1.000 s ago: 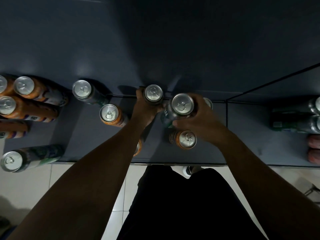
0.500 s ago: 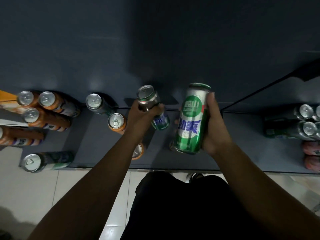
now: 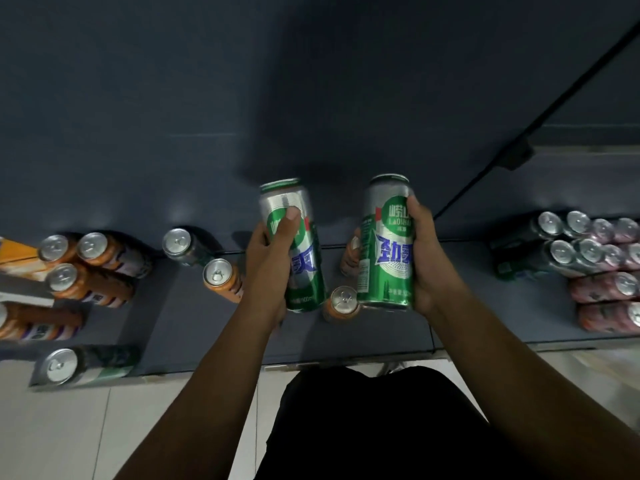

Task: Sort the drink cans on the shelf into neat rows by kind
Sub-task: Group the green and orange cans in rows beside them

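A: Where are the two green cans at this moment?

B: Both are off the shelf (image 3: 381, 344), held in the air over its middle, nearer to the back edge than to the front edge. The left can (image 3: 304, 289) leans a little. The right can (image 3: 388, 265) is almost upright, with its label toward the camera.

A: And the grips?

B: The left grip (image 3: 272, 261) is wrapped round the left can at about mid-height, with the thumb across the label. The right grip (image 3: 429, 268) is curled round the right can from its right side, with the fingers hidden behind it and the thumb lying up along the label. Neither grip is spread, and each closes fully on its own can.

A: How would such a can handle?

B: It looks like a tall metal can with a thin wall. If it is full, it is probably rather heavy and stiff, but the pictures do not show whether it is full. The surface is smooth, so it is likely slippery, and a hard squeeze could dent it.

A: So where is the best place to hold it?

B: Round the middle of the body, as the person does now. One orange can (image 3: 343, 301) stands on the shelf just below and between the two, so setting them down needs care. An orange group (image 3: 93, 254) stands toward the left edge, and the pink cans (image 3: 606, 287) stand toward the right edge.
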